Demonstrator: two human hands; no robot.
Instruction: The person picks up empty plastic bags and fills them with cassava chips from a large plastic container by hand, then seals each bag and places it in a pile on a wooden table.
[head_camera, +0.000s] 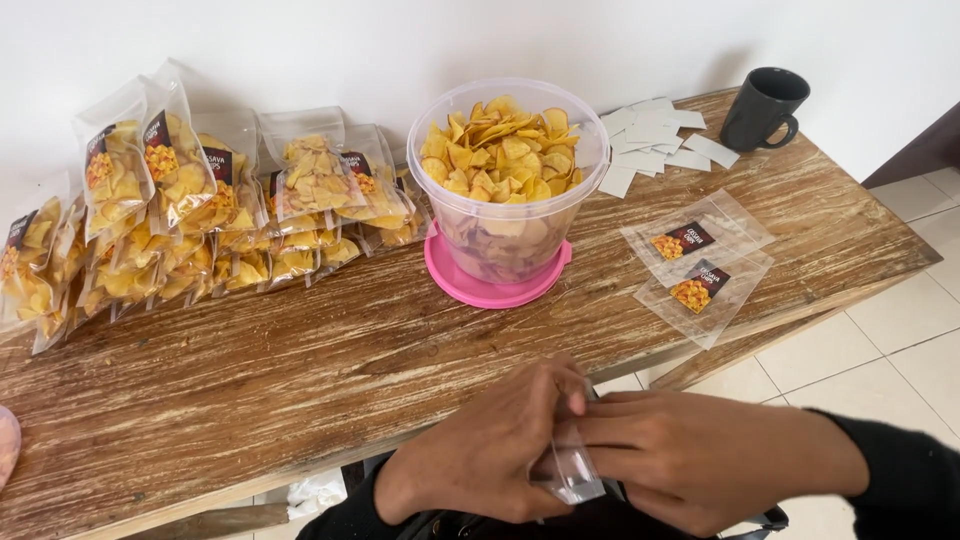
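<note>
Both hands meet just below the near edge of the desk (300, 400), closest to the camera: the left hand (490, 450) curls its fingers and thumb together on the top of a small clear plastic pouch (570, 475), and the right hand (690, 465) lies against it from the other side, fingers pressed onto the same pouch, so each grip is pinching the pouch between them. Held this way, the film seems to be worked apart or flattened at its mouth, though the fingers hide the opening and I cannot tell whether anything is inside. A dark sleeve covers the right forearm; the left wrist is cut off by the frame's lower edge. Near the middle of the desk, towards its far edge, stands an open clear tub of yellow chips (505, 170), set on its pink lid (497, 285), probably to keep the lid at hand. Two empty labelled pouches (697, 265) lie flat towards the right end, within reach of the right hand. Behind them, by the far right corner, are scattered white paper slips (655, 140) and a dark mug (765, 108). Filled chip bags (200, 215) are stacked in leaning rows along the far left side against the wall, the leftmost running out of view. Something pink at the left edge is too cropped to identify
</note>
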